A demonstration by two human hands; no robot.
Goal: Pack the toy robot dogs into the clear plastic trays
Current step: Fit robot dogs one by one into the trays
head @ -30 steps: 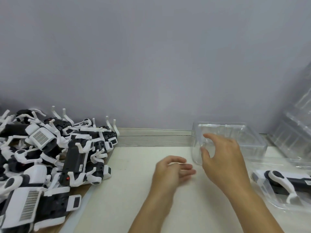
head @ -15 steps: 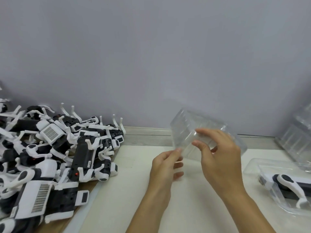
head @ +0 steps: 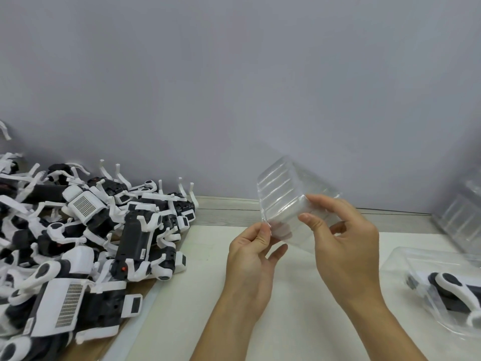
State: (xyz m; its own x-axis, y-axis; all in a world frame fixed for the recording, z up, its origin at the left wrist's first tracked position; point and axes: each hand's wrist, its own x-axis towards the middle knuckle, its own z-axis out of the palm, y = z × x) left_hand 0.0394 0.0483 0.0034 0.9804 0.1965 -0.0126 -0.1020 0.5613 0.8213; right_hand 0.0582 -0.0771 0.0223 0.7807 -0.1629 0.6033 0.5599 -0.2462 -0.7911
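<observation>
A clear plastic tray [head: 279, 196] is lifted off the table and tilted, its ribbed bottom facing left and up. My right hand [head: 341, 238] grips its right side with thumb and fingers. My left hand [head: 251, 252] pinches the tray's lower left rim between thumb and forefinger. A heap of black-and-white toy robot dogs [head: 78, 235] lies on the left of the table. At the right edge, another clear tray [head: 406, 259] holds one robot dog [head: 453, 290].
A stack of clear trays [head: 460, 212] leans at the far right by the grey wall. A white mat [head: 286, 321] covers the table under my hands. A wooden strip runs along the wall behind.
The tray stood on the table a second ago with my right hand reaching it. It has since been lifted and tilted toward me, and my left hand has come up and pinched its rim.
</observation>
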